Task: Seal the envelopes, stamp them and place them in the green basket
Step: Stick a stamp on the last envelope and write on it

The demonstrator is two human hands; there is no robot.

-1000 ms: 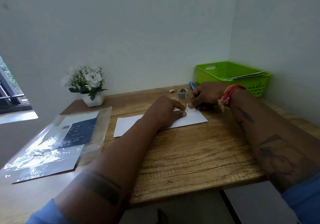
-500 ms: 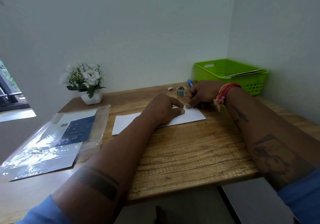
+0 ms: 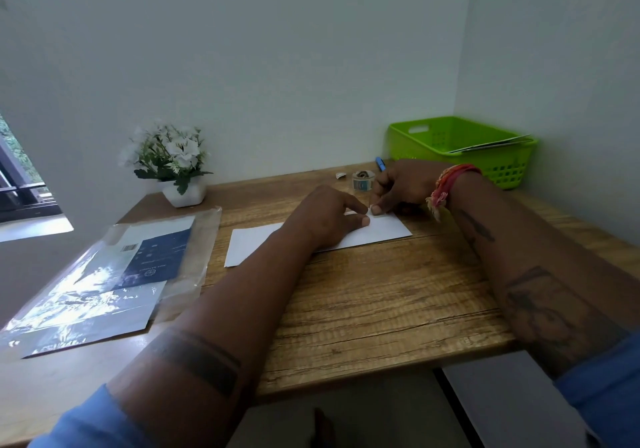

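Right hand [image 3: 401, 184], fingers curled, thumb and forefinger tips pressed down at the far right corner of the white envelope [image 3: 388, 228]; what is pinched beneath them is too small to make out, though the position suggests a stamp being fixed there. Left hand [image 3: 329, 217], laid on the envelope just left of that corner, fingers loosely bent, index finger and thumb pointing toward the right hand's fingertips and almost meeting them; it appears to hold the paper flat and steady so the corner does not slide under pressure. The envelope lies flat on the wooden table [image 3: 381, 309], long side running left to right, its left half showing bare beyond the left forearm. Just behind the envelope's right end stands a small roll [image 3: 363, 179], probably the stamp supply, kept within reach of the working hand; beside it lie a small white scrap [image 3: 341, 175] and a blue pen [image 3: 381, 163]. Farther behind and to the right of the envelope, against the corner wall, sits the green basket [image 3: 460, 146], with flat white paper [image 3: 491, 144] already resting across its rim, presumably finished envelopes. Left of the envelope lies a clear plastic packet [image 3: 104, 281] with printed sheets inside; behind that, a potted white flower [image 3: 169, 160]. Stamping seems under way; the transfer to the basket remains.
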